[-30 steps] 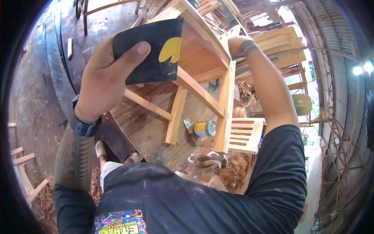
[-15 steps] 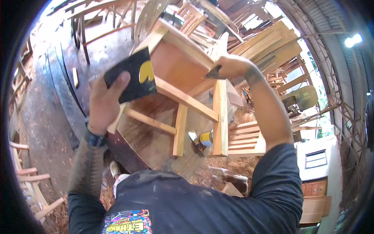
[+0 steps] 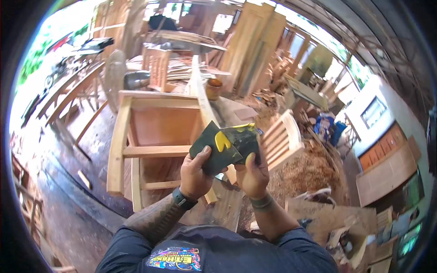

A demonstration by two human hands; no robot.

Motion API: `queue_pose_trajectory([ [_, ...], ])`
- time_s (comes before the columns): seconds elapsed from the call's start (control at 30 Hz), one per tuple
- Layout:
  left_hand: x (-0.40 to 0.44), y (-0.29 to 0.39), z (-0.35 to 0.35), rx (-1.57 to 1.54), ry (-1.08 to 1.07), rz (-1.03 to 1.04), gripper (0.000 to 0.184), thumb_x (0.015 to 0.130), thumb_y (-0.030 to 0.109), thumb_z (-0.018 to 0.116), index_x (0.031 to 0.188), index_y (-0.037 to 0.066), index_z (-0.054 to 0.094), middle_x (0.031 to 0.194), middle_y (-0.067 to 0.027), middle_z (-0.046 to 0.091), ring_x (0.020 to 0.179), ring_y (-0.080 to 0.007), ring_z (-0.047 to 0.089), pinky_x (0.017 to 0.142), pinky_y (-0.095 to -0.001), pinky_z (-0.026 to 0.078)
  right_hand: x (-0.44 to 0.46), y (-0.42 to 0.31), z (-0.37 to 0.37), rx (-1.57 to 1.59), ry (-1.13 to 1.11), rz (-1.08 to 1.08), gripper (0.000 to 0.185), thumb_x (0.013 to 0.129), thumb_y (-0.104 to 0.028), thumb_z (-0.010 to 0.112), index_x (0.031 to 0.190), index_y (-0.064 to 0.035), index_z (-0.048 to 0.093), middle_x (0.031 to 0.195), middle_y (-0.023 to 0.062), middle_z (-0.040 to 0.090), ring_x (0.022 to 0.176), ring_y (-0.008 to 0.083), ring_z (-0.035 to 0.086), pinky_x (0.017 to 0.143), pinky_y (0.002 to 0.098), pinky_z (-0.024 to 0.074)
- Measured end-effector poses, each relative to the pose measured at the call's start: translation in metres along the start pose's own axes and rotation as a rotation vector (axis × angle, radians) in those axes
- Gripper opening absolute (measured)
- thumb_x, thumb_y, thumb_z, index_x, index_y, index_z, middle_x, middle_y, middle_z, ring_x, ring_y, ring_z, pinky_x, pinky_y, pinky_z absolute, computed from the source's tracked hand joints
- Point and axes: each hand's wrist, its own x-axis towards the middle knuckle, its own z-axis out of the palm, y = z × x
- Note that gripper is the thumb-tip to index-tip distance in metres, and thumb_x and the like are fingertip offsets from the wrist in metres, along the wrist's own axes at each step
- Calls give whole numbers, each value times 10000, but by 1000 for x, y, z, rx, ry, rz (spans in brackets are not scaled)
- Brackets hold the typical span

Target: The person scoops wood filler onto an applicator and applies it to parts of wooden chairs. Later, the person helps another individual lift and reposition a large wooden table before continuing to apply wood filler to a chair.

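Note:
My left hand (image 3: 196, 175) grips a flat black square board (image 3: 207, 152), its thumb on top. A smear of yellow putty (image 3: 222, 142) lies on the board's face. My right hand (image 3: 253, 176) is closed on a thin dark scraper (image 3: 245, 139) with yellow along its upper edge. The scraper overlaps the board's right side; I cannot tell how firmly they touch. Just beyond my hands, an unfinished wooden chair (image 3: 157, 151) lies tipped over, its reddish-brown seat panel (image 3: 164, 120) showing.
A slatted wooden chair back (image 3: 280, 139) stands to the right, by a heap of wood shavings (image 3: 309, 170). Tall boards (image 3: 250, 45) lean at the back. An orange-brown tin (image 3: 213, 88) sits behind the chair. Curved wooden pieces (image 3: 75, 91) stand at the left.
My right hand has left the chair and come with the scraper to the board. My left hand has moved right with the board. The view has turned.

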Motion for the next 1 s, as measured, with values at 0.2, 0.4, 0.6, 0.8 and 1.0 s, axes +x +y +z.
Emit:
queue_pose_trajectory([
  [0.2,7,-19,16,166,-23,-34,310,1020,142,545,1263,-48,573,1117,-160,701,916,-263,744,712,-396,655,-6,-64,-14,-1157,-324,-251,467,1006,-88,560,1437,82,502,1307,310,621,1222,378,650,1040,429,514],
  [0.4,12,-20,26,191,-8,-71,289,1025,129,532,1237,-59,585,1074,-154,709,891,-258,747,718,-371,650,-22,-83,-35,-1467,-362,-120,393,970,-78,595,1337,63,595,1255,292,660,1168,424,659,986,449,549],
  [0.6,14,-6,37,278,-126,-54,287,1030,193,540,1210,-22,603,1041,-123,713,845,-218,725,667,-345,601,-13,-94,-70,-1564,-376,-141,448,962,-82,548,1385,64,547,1170,335,667,1119,422,676,983,433,560],
  [0.8,18,-23,21,161,-57,-334,318,1048,257,528,1272,39,591,1097,-116,712,872,-223,723,625,-346,589,-22,-69,-53,-34,170,30,422,1112,-124,377,1494,53,416,1364,156,606,1240,277,628,1069,471,530],
  [1.0,17,-25,41,154,-94,-311,316,1041,218,567,1294,27,575,1117,-117,706,910,-217,730,647,-362,648,-36,-52,-43,-616,7,-113,512,1097,-182,453,1536,66,367,1484,179,535,1368,338,536,1162,460,406],
])
